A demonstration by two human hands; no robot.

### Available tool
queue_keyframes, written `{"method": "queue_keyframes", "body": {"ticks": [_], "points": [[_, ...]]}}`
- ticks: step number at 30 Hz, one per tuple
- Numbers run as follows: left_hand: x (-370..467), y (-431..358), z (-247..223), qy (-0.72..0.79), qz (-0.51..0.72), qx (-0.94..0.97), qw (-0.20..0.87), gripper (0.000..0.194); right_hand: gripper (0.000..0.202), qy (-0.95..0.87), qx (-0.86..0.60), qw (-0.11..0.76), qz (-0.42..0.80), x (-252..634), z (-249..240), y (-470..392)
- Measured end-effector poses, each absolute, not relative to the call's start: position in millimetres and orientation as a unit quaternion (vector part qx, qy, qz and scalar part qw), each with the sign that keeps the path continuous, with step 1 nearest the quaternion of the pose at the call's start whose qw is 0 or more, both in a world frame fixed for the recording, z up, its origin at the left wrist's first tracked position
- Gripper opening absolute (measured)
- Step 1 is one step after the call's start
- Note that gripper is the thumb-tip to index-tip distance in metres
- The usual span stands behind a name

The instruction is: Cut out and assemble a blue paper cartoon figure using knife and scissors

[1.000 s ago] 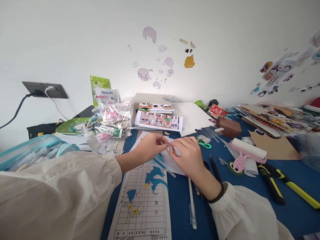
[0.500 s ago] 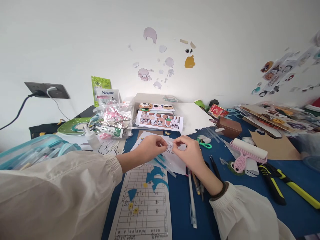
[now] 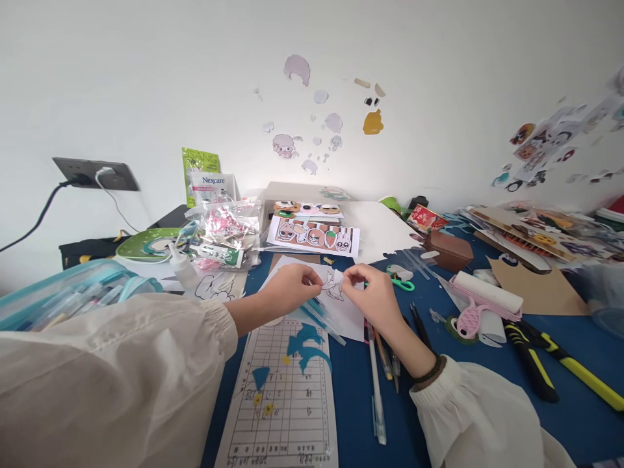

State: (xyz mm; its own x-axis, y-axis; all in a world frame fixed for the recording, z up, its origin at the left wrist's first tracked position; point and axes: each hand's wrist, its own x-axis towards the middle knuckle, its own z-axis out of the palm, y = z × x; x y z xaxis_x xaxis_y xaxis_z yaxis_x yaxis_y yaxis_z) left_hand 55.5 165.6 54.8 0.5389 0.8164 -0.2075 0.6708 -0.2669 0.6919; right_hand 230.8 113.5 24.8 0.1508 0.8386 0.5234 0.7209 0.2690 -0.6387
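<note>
My left hand (image 3: 295, 286) is closed in a pinch above a white sheet with a line drawing (image 3: 334, 289); what its fingertips hold is too small to make out. Across a small gap, my right hand (image 3: 371, 292) pinches a small white piece of paper (image 3: 339, 275). Clear plastic strips and blue pieces (image 3: 319, 313) lie under the hands on the sheet. Closer to me is a printed form (image 3: 287, 422) bearing a blue cut-out (image 3: 307, 348), a blue triangle (image 3: 260, 377) and small yellow flowers (image 3: 268, 409).
Pens (image 3: 377, 390) and black tweezers (image 3: 418, 325) lie by my right forearm. Further right are green-handled scissors (image 3: 403, 284), a pink roller (image 3: 487, 294) and black-yellow pliers (image 3: 575, 370). On the left stand a glue bottle (image 3: 182, 268) and a teal pouch (image 3: 97, 286). Printed stickers (image 3: 314, 237) lie behind.
My hands have drawn apart, the right one moving slightly right with a small white piece at its fingertips. More of the line drawing shows between them. The view has shifted slightly.
</note>
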Motion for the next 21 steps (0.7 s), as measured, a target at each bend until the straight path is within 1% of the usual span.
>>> {"method": "queue_keyframes", "body": {"ticks": [7, 12, 16, 21], "points": [[56, 165, 57, 0.472, 0.097, 0.784, 0.391, 0.025, 0.009, -0.643, -0.614, 0.455, 0.047, 229, 23, 114], [58, 165, 55, 0.479, 0.099, 0.773, 0.404, 0.025, 0.012, -0.652, -0.626, 0.428, 0.001, 233, 21, 116], [55, 165, 53, 0.494, 0.109, 0.759, 0.409, 0.026, 0.013, -0.673, -0.631, 0.377, -0.087, 239, 20, 116], [44, 168, 61, 0.523, 0.124, 0.734, 0.415, 0.024, 0.023, -0.74, -0.586, 0.267, -0.194, 232, 20, 108]]}}
